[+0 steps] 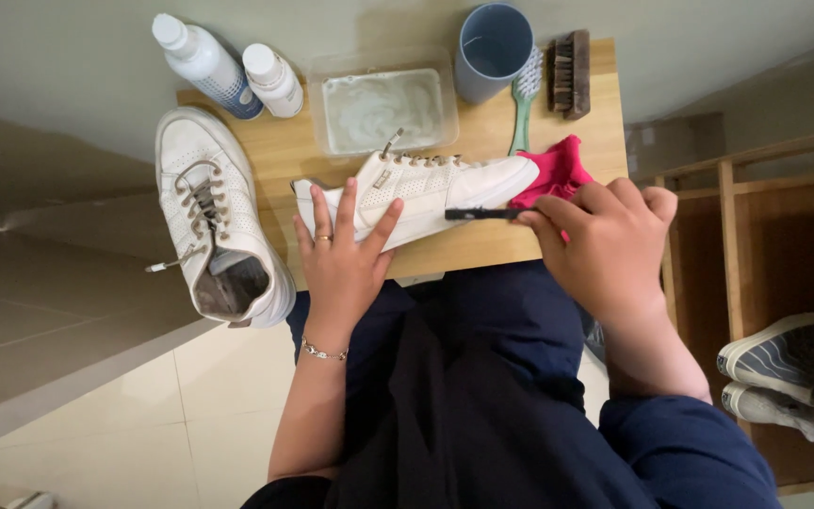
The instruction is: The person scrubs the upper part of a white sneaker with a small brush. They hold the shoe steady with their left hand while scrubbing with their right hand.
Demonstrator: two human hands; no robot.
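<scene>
- Head view: the left hand (339, 253) lies flat, fingers spread, on the heel end of the white perforated leather sneaker (421, 188), which rests on its side on the small wooden table (482, 247); only pressed, not gripped, the shoe could slide.
- The right hand (605, 240) is closed around a thin black tool (482, 214) at the sole's edge; a slip might scuff the leather.
- The pink cloth (558, 172) sits just beside the toe.
- The second white sneaker (219, 217) overhangs the table's left edge and may tip off.
- The clear tub of cloudy liquid (383, 104) stands near the shoe; a jolt could spill it.
</scene>
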